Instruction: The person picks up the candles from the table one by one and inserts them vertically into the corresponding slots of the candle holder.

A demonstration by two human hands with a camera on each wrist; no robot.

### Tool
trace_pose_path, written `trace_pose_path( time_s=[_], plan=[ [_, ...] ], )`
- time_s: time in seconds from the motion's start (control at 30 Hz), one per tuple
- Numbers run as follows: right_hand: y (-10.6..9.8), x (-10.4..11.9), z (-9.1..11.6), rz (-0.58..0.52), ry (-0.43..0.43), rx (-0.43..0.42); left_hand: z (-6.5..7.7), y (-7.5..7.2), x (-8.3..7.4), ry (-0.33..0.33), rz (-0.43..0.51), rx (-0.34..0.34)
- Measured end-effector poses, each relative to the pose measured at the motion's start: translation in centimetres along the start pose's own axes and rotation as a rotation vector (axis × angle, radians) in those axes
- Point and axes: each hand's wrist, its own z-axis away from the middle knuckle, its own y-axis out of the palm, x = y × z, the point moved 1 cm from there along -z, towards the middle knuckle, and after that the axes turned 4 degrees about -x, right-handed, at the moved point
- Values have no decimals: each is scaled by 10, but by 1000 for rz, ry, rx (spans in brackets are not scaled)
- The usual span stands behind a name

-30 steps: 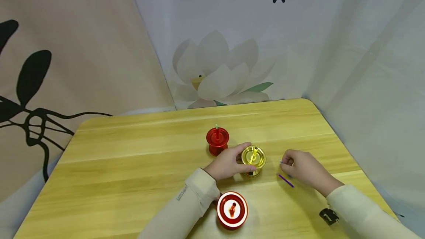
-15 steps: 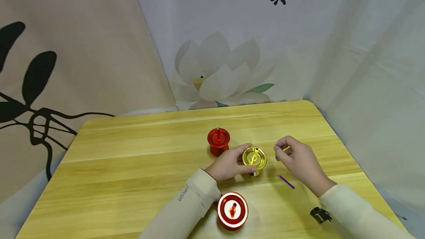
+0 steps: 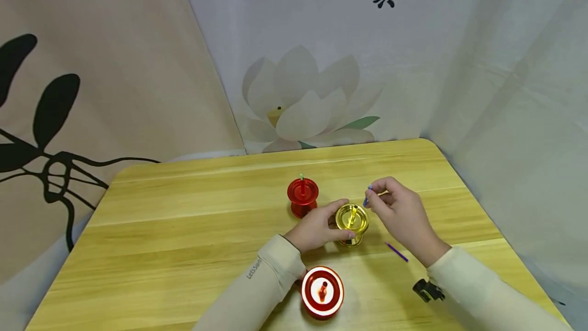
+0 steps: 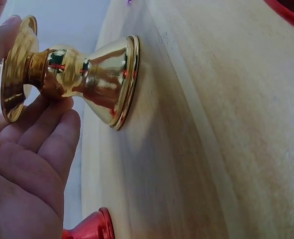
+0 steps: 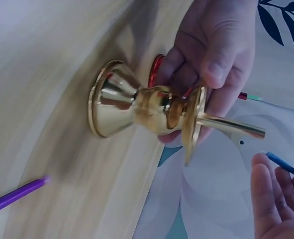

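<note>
A shiny gold candle holder (image 3: 352, 223) stands upright on the table, with a dish and a thin central tube. My left hand (image 3: 314, 230) grips it from the left; the left wrist view shows a thumb at the dish (image 4: 18, 74) and fingers behind the stem. To the upper right, my right hand (image 3: 406, 216) pinches a small blue candle (image 5: 283, 165) between thumb and fingers. That candle is close to the tube's tip (image 5: 256, 131) but apart from it. A purple candle (image 3: 397, 252) lies on the wood below the right hand.
Behind the left hand stands a red candle holder (image 3: 302, 198) with a green-tipped candle in it. Another red holder (image 3: 322, 292) stands near the front, beside the left sleeve. A black object (image 3: 428, 290) hangs under the right sleeve. Printed cloth (image 3: 312, 65) rises behind the table.
My right hand has lifted the blue candle off the table and brought it up and left, towards the gold holder. My left hand keeps its grip on the holder.
</note>
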Motion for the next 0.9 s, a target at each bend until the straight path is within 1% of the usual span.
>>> trace_pose_path(
  time_s=[0.17, 0.47, 0.77, 0.9],
  plan=[
    [4, 6, -2, -17, -3, 11, 1, -1, -1, 3, -15, -3],
    [8, 9, -2, 14, 17, 31, 4, -3, -2, -4, -22, 4],
    [11, 12, -2, 27, -23, 25, 4, -4, -4, 5, -17, 6],
    [11, 13, -1, 39, -19, 22, 4, -5, -4, 14, -10, 11]
  ],
)
